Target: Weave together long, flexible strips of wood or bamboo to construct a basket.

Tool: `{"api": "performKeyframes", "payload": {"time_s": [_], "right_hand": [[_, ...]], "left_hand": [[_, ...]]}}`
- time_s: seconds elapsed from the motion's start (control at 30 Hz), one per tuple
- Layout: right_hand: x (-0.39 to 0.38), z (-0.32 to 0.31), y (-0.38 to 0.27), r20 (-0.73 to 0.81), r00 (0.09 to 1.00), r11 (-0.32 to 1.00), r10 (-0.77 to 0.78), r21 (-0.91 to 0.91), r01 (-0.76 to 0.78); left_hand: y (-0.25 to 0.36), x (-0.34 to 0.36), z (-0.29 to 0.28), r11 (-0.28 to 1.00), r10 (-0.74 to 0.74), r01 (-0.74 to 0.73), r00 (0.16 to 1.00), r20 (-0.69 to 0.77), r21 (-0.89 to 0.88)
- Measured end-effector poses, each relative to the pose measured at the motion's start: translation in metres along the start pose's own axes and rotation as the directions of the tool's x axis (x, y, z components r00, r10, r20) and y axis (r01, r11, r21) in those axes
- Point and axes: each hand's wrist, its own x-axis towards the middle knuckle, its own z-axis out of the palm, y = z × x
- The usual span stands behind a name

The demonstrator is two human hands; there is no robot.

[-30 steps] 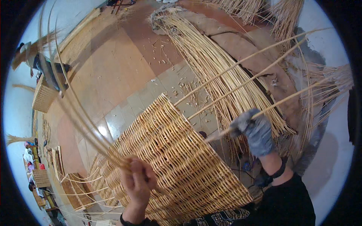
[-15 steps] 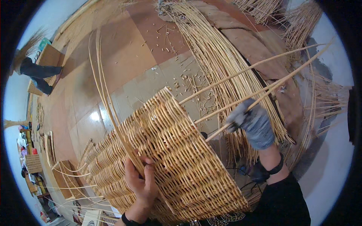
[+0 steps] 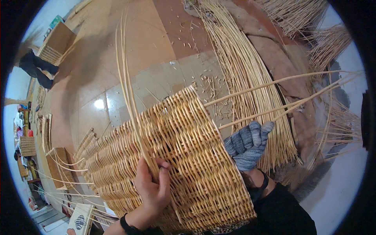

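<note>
A woven wicker basket [image 3: 184, 156] fills the middle, its side facing me and its pale straight edge to the right. My bare left hand [image 3: 152, 184] is closed around a few long wicker rods [image 3: 127, 82], which it presses against the weave; their lengths rise beyond the basket's far side. My right hand [image 3: 246, 145], in a grey knitted glove, is closed in a fist at the basket's right edge. A wicker stake [image 3: 291, 109] runs into this fist, and its lower part is hidden by the glove. Two more stakes [image 3: 250, 117] stick out from the same edge.
A large heap of loose rods [image 3: 243, 74] lies on sacking [image 3: 270, 58] behind my right hand. Bundles of rods [image 3: 329, 47] lean at the right wall. Cut bits [image 3: 211, 86] litter the tiled floor. Another person's legs [image 3: 37, 66] and woven boxes [image 3: 58, 39] are at far left.
My right hand has slid down along the stake to the basket's edge. The left hand keeps its hold on the rods. The view has shifted slightly.
</note>
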Motion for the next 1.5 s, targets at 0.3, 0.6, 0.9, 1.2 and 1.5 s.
{"api": "performKeyframes", "payload": {"time_s": [0.3,0.6,0.9,1.2,1.5], "right_hand": [[-0.07,0.055,-0.078,-0.599,0.748,0.659,0.286,0.69,0.3],[-0.089,0.116,-0.041,-0.613,0.59,-0.027,0.526,-0.705,-0.708],[-0.077,0.158,-0.075,-0.136,0.99,0.591,-0.027,-0.801,-0.094],[-0.072,0.065,-0.098,-0.357,0.933,0.265,-0.042,-0.905,-0.334],[-0.058,0.049,-0.108,-0.302,0.945,0.402,-0.13,-0.887,-0.228]], "left_hand": [[0.005,-0.004,-0.005,1.0,-0.027,0.028,0.997,-0.066,0.009],[0.087,-0.039,0.018,0.802,0.12,0.103,0.937,0.327,-0.588],[0.058,-0.033,-0.011,0.776,-0.152,0.19,0.982,0.115,-0.602],[0.035,-0.034,-0.001,0.907,0.206,-0.312,0.915,0.347,0.283],[0.032,-0.033,0.004,0.895,0.191,-0.297,0.929,0.318,0.331]]}}
